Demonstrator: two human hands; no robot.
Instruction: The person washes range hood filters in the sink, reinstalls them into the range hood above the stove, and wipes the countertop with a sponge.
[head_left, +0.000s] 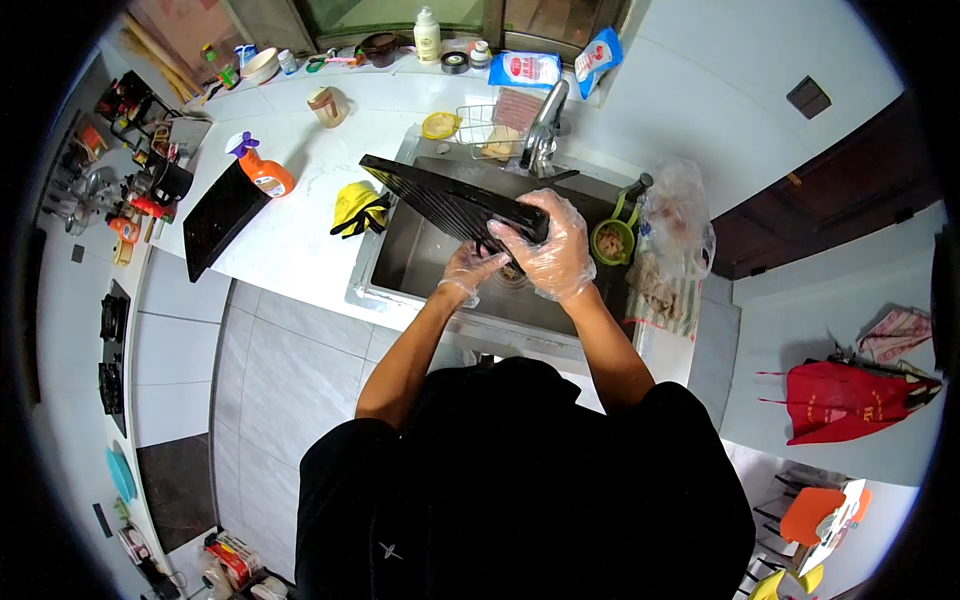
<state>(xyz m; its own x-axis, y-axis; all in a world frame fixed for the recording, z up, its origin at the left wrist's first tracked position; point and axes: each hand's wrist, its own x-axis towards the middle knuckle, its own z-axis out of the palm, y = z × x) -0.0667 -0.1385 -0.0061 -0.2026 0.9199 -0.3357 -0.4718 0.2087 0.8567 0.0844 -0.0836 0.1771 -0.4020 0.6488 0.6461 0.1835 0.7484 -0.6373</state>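
A black ribbed panel [440, 196] is held tilted over the metal sink [395, 255]. My right hand [555, 245], in a clear plastic glove, is closed round the panel's right end. Against its lower side is my left hand [470, 272], also gloved, with the fingers closed at the panel's edge; a small dark part shows between the hands. The faucet [543, 130] stands behind the panel. Left of the sink lies a yellow and black cloth or glove [358, 208].
A second black panel [222, 220] lies on the left counter beside an orange spray bottle [265, 172]. A green strainer [613, 240] sits at the sink's right side, near a plastic bag [678, 215]. Bottles and blue-white packets [525, 69] line the windowsill.
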